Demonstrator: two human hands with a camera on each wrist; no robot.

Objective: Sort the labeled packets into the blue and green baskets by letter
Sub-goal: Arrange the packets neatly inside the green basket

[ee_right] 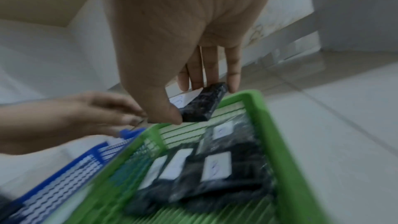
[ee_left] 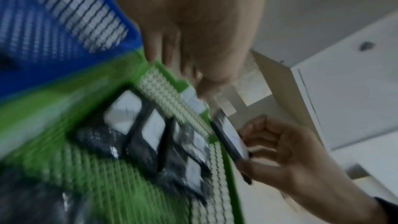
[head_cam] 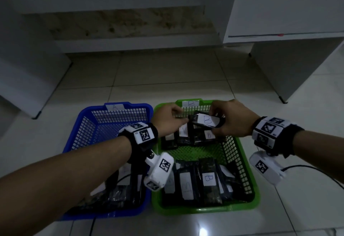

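Note:
The blue basket (head_cam: pixel 74 137), tagged A, sits left of the green basket (head_cam: pixel 204 210), tagged B, on the floor. My right hand (head_cam: pixel 218 122) pinches a black packet (head_cam: pixel 206 121) with a white B label above the far end of the green basket. In the right wrist view my right hand's (ee_right: pixel 185 101) thumb and fingers grip the packet (ee_right: pixel 206 105) by its edges. My left hand (head_cam: pixel 178 118) reaches in with fingers straight, tips by the packet's left end. In the left wrist view my left hand (ee_left: pixel 183 60) looks apart from the packet (ee_left: pixel 231 140).
Several B packets (head_cam: pixel 207 180) lie in two rows inside the green basket. Dark packets (head_cam: pixel 119 194) fill the blue basket's near end, partly hidden by my left forearm. A white cabinet (head_cam: pixel 279 12) stands at the back right, and a white panel (head_cam: pixel 28 77) at the left.

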